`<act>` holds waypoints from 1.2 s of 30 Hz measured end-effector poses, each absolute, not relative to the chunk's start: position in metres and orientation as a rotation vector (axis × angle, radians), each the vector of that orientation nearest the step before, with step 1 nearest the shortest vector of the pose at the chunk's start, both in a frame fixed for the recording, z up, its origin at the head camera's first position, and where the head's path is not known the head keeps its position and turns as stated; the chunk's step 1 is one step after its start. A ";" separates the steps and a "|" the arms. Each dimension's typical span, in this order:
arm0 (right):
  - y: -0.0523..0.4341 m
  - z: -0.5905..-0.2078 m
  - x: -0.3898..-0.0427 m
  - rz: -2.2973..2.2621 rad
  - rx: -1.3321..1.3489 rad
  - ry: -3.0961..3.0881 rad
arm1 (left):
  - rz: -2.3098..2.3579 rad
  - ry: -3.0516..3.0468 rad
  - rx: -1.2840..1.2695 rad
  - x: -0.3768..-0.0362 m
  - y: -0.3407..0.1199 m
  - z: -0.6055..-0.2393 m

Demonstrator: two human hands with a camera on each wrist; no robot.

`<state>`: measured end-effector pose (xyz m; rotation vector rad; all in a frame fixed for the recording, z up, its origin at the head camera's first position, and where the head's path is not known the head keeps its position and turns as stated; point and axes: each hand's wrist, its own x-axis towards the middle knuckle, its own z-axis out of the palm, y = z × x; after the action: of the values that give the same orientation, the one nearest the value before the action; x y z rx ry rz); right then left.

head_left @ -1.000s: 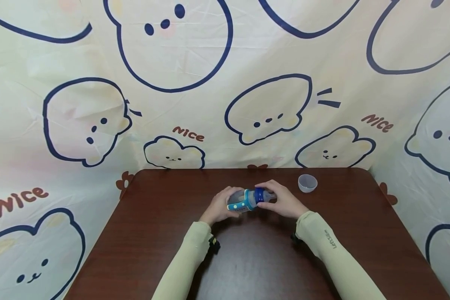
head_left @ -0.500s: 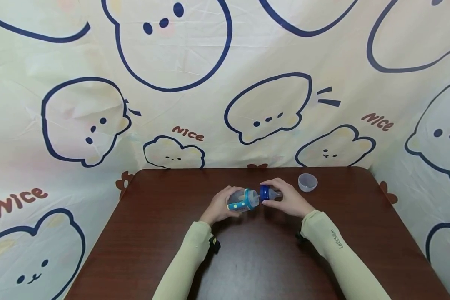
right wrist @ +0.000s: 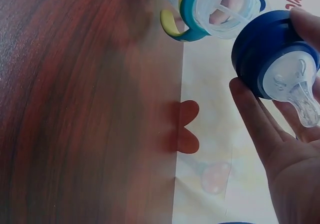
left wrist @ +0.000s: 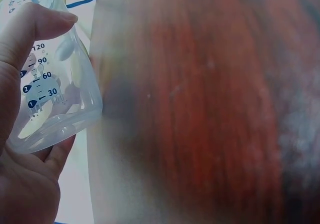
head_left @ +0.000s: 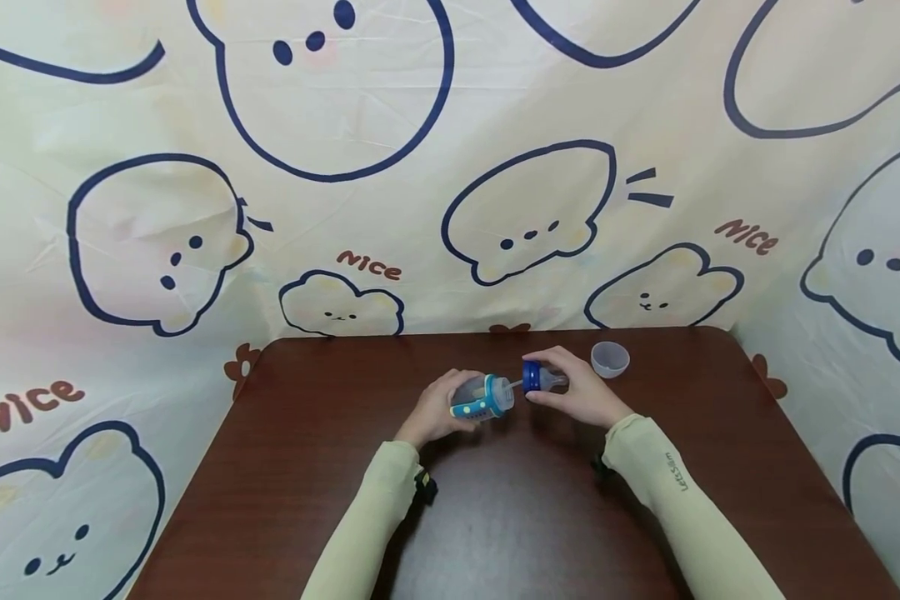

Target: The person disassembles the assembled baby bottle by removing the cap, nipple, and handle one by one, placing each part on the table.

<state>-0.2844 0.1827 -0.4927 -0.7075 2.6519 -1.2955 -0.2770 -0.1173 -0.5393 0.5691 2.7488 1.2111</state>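
A clear baby bottle (head_left: pixel 482 398) with a light-blue handle band lies tilted in my left hand (head_left: pixel 429 414), its mouth facing right. In the left wrist view, thumb and fingers wrap the lower body of the bottle (left wrist: pixel 60 96), which bears printed volume marks. My right hand (head_left: pixel 587 392) pinches a dark blue bottle collar (head_left: pixel 531 377) with a clear nipple (right wrist: pixel 295 78) on it. Collar and bottle stand apart. A thin straw (right wrist: pixel 232 12) bridges the gap, its far end inside the bottle's open mouth.
A small translucent cup-shaped cover (head_left: pixel 610 360) sits near the table's back edge, just beyond the right hand. The dark brown table (head_left: pixel 300 467) is bordered at the back and sides by a printed cloth (head_left: pixel 390 217).
The collar with its nipple has come off the bottle's neck and moved right with my right hand, baring the straw. The left hand keeps its grip on the bottle.
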 end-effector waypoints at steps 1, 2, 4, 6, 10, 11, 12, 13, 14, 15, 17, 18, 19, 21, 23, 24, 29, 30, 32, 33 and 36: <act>0.183 -0.492 -0.284 -1.296 -0.706 2.651 | 1.209 2.749 0.567 -0.277 -0.118 -0.539; 0.183 -0.491 -0.284 -1.296 -0.702 2.651 | 1.209 2.749 0.567 -0.277 -0.118 -0.540; 0.184 -0.488 -0.283 -1.302 -0.685 2.650 | 1.215 2.744 0.562 -0.277 -0.118 -0.539; 0.185 -0.486 -0.283 -1.312 -0.683 2.651 | 1.216 2.742 0.563 -0.277 -0.119 -0.540; 0.187 -0.480 -0.281 -1.339 -0.688 2.651 | 1.220 2.737 0.566 -0.278 -0.118 -0.539; 0.187 -0.479 -0.280 -1.342 -0.695 2.651 | 1.219 2.738 0.567 -0.278 -0.118 -0.539; 0.187 -0.477 -0.280 -1.345 -0.701 2.650 | 1.219 2.738 0.562 -0.278 -0.119 -0.539; 0.187 -0.476 -0.279 -1.346 -0.703 2.651 | 1.218 2.739 0.559 -0.278 -0.119 -0.539; 0.187 -0.474 -0.278 -1.349 -0.706 2.651 | 1.217 2.741 0.557 -0.278 -0.119 -0.539; 0.187 -0.473 -0.278 -1.350 -0.710 2.654 | 1.215 2.742 0.551 -0.278 -0.119 -0.539; 0.187 -0.470 -0.277 -1.357 -0.711 2.657 | 1.215 2.741 0.550 -0.277 -0.119 -0.539; 0.188 -0.469 -0.276 -1.360 -0.706 2.660 | 1.218 2.739 0.551 -0.277 -0.119 -0.539; 0.189 -0.468 -0.276 -1.362 -0.701 2.663 | 1.222 2.737 0.555 -0.277 -0.119 -0.539; 0.190 -0.466 -0.276 -1.367 -0.694 2.666 | 1.230 2.733 0.560 -0.277 -0.118 -0.539; 0.191 -0.465 -0.276 -1.367 -0.692 2.669 | 1.233 2.732 0.558 -0.277 -0.119 -0.539; 0.191 -0.464 -0.276 -1.368 -0.694 2.669 | 1.234 2.730 0.555 -0.277 -0.119 -0.539; 0.192 -0.462 -0.277 -1.401 -0.706 2.681 | 1.236 2.735 0.554 -0.279 -0.119 -0.539; 0.192 -0.461 -0.277 -1.410 -0.705 2.684 | 1.234 2.738 0.558 -0.279 -0.119 -0.539; 0.192 -0.460 -0.277 -1.419 -0.700 2.698 | 1.235 2.742 0.566 -0.279 -0.120 -0.539; 0.192 -0.460 -0.277 -1.422 -0.692 2.703 | 1.233 2.743 0.569 -0.279 -0.120 -0.539; 0.193 -0.460 -0.278 -1.433 -0.664 2.715 | 1.232 2.741 0.581 -0.279 -0.119 -0.540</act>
<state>-0.2776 0.1930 -0.4596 -0.6642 2.7154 -1.4335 -0.2790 -0.1192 -0.5396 0.5810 2.7414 1.2322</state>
